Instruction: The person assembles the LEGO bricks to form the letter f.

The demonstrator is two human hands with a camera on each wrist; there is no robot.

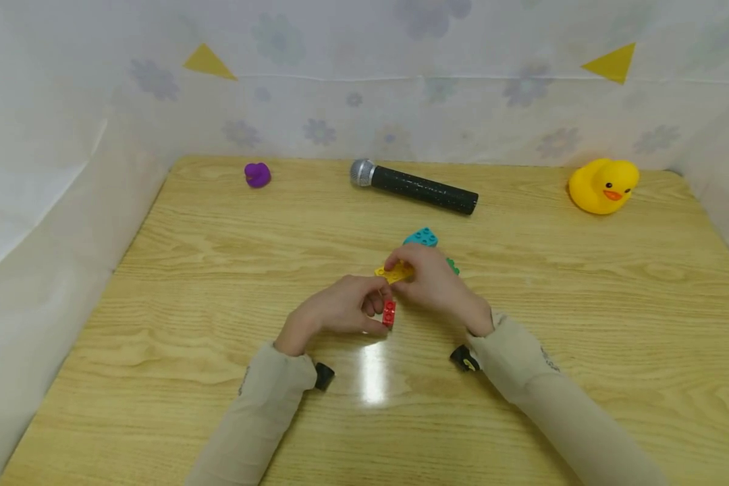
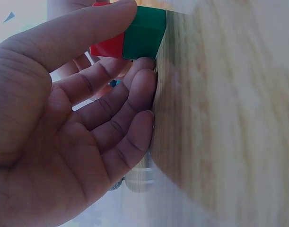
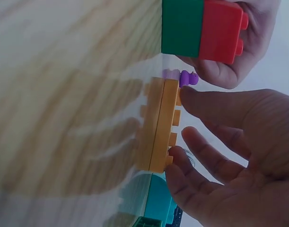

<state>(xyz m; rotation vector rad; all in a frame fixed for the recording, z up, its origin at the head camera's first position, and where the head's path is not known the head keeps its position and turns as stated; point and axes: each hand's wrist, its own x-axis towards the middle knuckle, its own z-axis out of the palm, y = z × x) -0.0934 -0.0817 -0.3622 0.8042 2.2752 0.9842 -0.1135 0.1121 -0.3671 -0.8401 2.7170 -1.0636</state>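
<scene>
At table [image 1: 158, 337] centre, the left hand [image 1: 340, 305] pinches a red brick [image 1: 389, 313] atop a green brick [image 3: 182, 28]; just beyond, the right hand [image 1: 434, 277] grips a yellow brick [image 1: 393, 273]. Apparent step: grasping; next move likely requires level lifting.

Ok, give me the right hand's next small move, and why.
I'd probably have the right hand lift the yellow brick: that hand spans its two ends, it seems to rest on the table, and the left hand holds the red brick, its studs bare, atop a green brick.
</scene>
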